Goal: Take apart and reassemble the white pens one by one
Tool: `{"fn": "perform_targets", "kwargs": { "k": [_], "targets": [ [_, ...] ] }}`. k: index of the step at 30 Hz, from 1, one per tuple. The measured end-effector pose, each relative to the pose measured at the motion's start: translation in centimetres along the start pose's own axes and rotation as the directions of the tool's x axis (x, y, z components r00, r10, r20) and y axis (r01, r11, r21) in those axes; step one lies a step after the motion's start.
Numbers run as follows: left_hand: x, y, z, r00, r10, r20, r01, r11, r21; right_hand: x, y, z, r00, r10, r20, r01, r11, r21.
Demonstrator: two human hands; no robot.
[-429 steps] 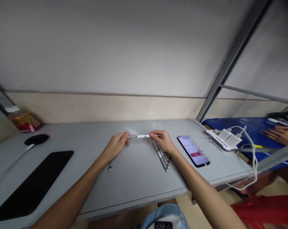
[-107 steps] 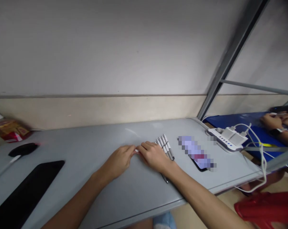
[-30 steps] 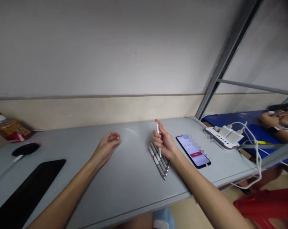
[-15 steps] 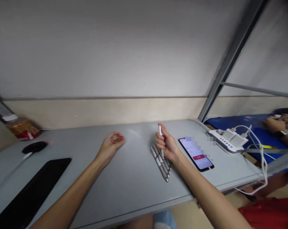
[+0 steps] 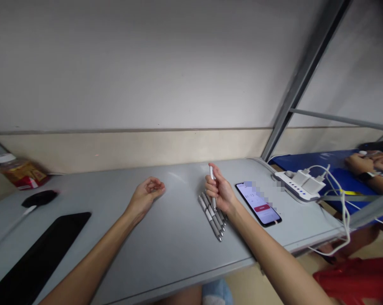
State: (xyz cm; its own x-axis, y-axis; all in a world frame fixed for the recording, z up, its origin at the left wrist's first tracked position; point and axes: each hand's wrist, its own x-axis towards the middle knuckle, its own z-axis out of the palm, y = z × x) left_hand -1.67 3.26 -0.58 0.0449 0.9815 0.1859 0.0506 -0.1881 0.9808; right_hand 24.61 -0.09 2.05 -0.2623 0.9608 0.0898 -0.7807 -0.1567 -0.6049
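Observation:
My right hand (image 5: 221,190) is wrapped around a white and grey pen (image 5: 211,173), held upright with the thumb at its top end. Just below this hand, several similar pens (image 5: 213,220) lie side by side on the grey table (image 5: 166,250), their grey grips and metal tips toward the front edge. Part of that row is hidden behind the hand. To the left, my left hand (image 5: 146,194) rests on the tabletop with its fingers loosely curled in and nothing visible in them.
Right of the pens lies a phone (image 5: 259,205) with a lit screen, then a white power strip (image 5: 297,186) with plugs and cables. A black slab (image 5: 48,254), a black mouse-shaped object (image 5: 40,198) and a bottle (image 5: 23,173) are at left. Another person's hands (image 5: 365,165) show far right.
The view has shifted a little, so the scene sits slightly further left in the picture. Both hands keep about the same pose, the right still around the pen.

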Motion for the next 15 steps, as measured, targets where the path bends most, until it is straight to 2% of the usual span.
{"fn": "perform_targets", "kwargs": {
  "k": [6, 15],
  "targets": [
    [0.3, -0.7, -0.2, 1.0, -0.001, 0.022, 0.001, 1.0, -0.002, 0.0, 0.0, 0.0, 1.0, 0.01, 0.02, -0.01, 1.0, 0.002],
    [-0.4, 0.6, 0.3, 0.999, -0.037, 0.016, 0.037, 0.999, 0.027, 0.0, -0.1, 0.1, 1.0, -0.005, 0.015, 0.005, 1.0, 0.011]
  ]
}}
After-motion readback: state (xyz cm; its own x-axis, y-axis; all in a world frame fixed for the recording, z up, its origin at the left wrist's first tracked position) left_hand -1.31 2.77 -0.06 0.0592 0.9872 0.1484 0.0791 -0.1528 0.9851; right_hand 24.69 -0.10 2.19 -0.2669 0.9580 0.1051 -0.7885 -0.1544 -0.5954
